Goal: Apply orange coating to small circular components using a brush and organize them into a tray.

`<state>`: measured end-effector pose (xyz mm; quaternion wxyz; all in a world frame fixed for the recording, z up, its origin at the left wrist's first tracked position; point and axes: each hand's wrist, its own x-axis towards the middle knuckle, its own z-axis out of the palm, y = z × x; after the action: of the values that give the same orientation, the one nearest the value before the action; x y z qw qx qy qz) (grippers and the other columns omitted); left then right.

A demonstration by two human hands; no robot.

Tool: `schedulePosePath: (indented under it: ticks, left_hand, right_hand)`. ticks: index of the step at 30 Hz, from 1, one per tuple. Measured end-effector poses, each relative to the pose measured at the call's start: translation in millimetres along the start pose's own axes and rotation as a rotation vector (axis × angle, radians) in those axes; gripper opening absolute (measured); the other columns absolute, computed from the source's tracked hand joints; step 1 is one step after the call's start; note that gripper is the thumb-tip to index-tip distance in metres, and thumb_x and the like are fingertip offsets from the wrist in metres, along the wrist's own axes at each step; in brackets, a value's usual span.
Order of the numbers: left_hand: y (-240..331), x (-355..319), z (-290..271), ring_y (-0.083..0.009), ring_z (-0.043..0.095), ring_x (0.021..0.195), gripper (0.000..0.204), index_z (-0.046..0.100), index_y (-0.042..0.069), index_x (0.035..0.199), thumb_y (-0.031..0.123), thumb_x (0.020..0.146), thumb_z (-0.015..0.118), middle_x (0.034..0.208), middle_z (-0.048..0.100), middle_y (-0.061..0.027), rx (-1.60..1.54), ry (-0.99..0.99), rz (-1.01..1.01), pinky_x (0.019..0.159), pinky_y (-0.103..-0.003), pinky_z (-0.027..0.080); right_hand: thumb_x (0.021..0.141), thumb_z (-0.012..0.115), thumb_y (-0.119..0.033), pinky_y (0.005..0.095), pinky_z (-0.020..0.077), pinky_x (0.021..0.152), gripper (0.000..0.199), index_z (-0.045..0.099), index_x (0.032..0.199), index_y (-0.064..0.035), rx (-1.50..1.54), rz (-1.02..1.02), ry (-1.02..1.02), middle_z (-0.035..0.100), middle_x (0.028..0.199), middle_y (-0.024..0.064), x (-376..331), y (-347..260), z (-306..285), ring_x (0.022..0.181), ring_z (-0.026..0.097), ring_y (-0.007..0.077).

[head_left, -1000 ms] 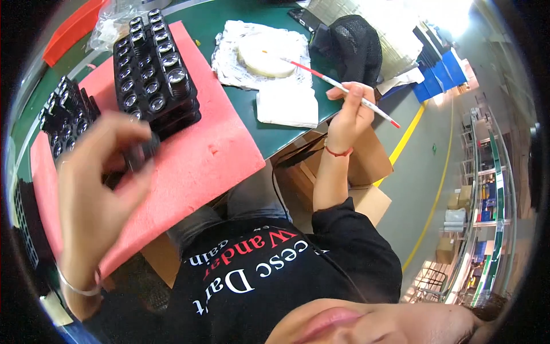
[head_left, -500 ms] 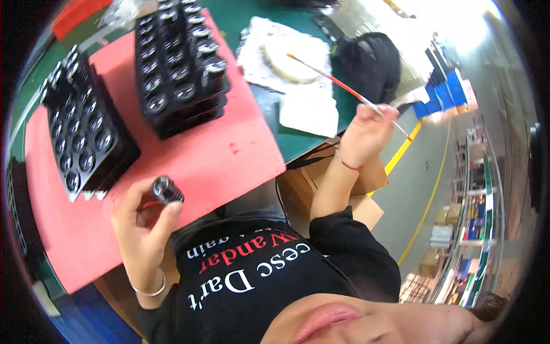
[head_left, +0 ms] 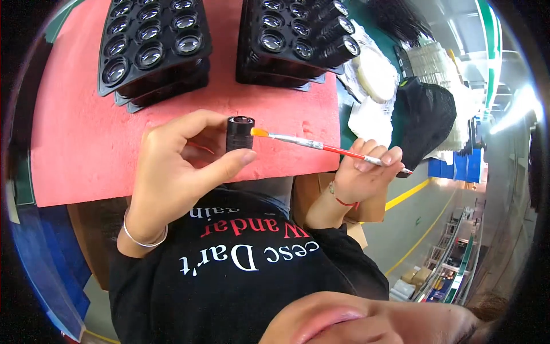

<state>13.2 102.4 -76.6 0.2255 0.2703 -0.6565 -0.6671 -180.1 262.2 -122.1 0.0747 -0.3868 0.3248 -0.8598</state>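
My left hand pinches a small black lens barrel between thumb and fingers, held above the near edge of a red foam mat. My right hand grips a thin paintbrush with a red and silver handle. Its orange tip touches the right side of the barrel. Two stacks of black trays stand on the mat beyond my hands, the left stack and the right stack, both filled with several round lens parts.
White cloths and a pale round pad lie to the right of the mat on the green table. A black bag sits beside them. Cardboard boxes are under the table edge. Blue bins and shelving stand further right.
Both hands came together: the left raised the black barrel toward the middle, and the right swung the brush in from the far right until its tip met the barrel.
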Motion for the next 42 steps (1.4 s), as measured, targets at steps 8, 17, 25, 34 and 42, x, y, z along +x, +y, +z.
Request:
schedulePosePath:
  ticks: [8, 17, 25, 34, 42]
  left_hand:
    - [-1, 0, -2, -0.008, 0.057, 0.068, 0.026, 0.059, -0.004, 0.09, 0.007, 0.068, 0.069, 0.076, 0.062, -0.0056, -0.017, -0.023, 0.006, 0.058, -0.02, 0.047]
    - [-8, 1, -6, -0.0106, 0.058, 0.076, 0.027, 0.057, -0.006, 0.099, 0.001, 0.073, 0.062, 0.083, 0.061, -0.0083, -0.122, -0.064, 0.057, 0.066, -0.023, 0.049]
    - [-7, -1, -8, -0.0119, 0.058, 0.079, 0.028, 0.056, -0.006, 0.1, 0.0, 0.073, 0.061, 0.084, 0.061, -0.0079, -0.096, -0.031, 0.121, 0.071, -0.024, 0.047]
    - [53, 4, -54, -0.012, 0.054, 0.074, 0.03, 0.057, -0.002, 0.093, 0.003, 0.065, 0.066, 0.087, 0.059, -0.0074, 0.678, 0.308, 0.518, 0.068, -0.024, 0.044]
    - [72, 99, -108, -0.0067, 0.041, 0.059, 0.032, 0.057, -0.002, 0.09, 0.023, 0.073, 0.066, 0.068, 0.052, -0.0001, 1.072, 0.336, 0.468, 0.058, -0.021, 0.036]
  right_hand:
    - [0.093, 0.031, -0.03, 0.0242, 0.0236, 0.049, 0.027, 0.041, 0.078, -0.0099, -0.094, -0.025, -0.062, 0.041, 0.051, 0.0011, 0, 1, 4, 0.045, 0.033, 0.0082]
    - [0.093, 0.031, -0.031, 0.0235, 0.0229, 0.047, 0.028, 0.039, 0.076, -0.0104, -0.208, -0.08, -0.016, 0.039, 0.049, 0.0007, 0, 2, 7, 0.044, 0.032, 0.0082]
    - [0.093, 0.029, -0.03, 0.0247, 0.0267, 0.043, 0.029, 0.035, 0.076, -0.0074, -0.132, -0.15, 0.038, 0.039, 0.048, 0.0045, -2, 5, 3, 0.04, 0.033, 0.0121]
    - [0.093, 0.027, -0.03, 0.0239, 0.0245, 0.041, 0.029, 0.035, 0.076, -0.0075, -0.159, -0.169, 0.064, 0.036, 0.046, 0.0037, -4, 2, 2, 0.038, 0.03, 0.0115]
    - [0.093, 0.028, -0.029, 0.0232, 0.023, 0.046, 0.027, 0.037, 0.076, -0.0094, -0.224, -0.189, 0.017, 0.036, 0.048, -0.0001, -4, 3, 10, 0.042, 0.03, 0.0087]
